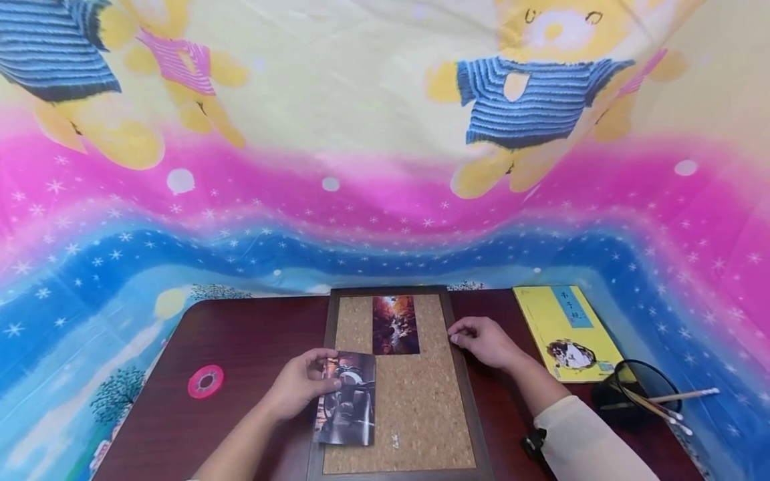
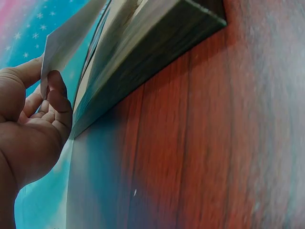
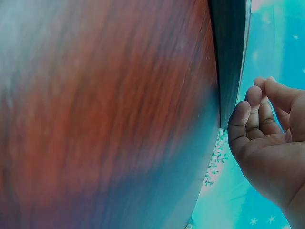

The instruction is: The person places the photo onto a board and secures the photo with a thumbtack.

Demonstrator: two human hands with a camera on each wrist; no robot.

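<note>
My left hand (image 1: 301, 386) pinches the left edge of a dark glossy photo print (image 1: 353, 407) between thumb and fingers. The print is tilted over the lower left of a framed cork board (image 1: 421, 414); its pale back shows in the left wrist view. A second photo, an orange and dark forest stream (image 1: 394, 327), lies at the board's top middle. My right hand (image 1: 486, 342) is at the board's right frame edge, thumb and fingertips together; I cannot tell if anything small is between them. A few tiny clear-white pieces (image 1: 395, 441) sit low on the cork.
A pink tape roll (image 1: 206, 381) lies on the dark red table (image 1: 252, 327) at left. To the right are a yellow book (image 1: 559, 327) and a black mesh pen cup (image 1: 637, 394) with several pencils or brushes. A patterned cloth (image 1: 361, 220) hangs around the table.
</note>
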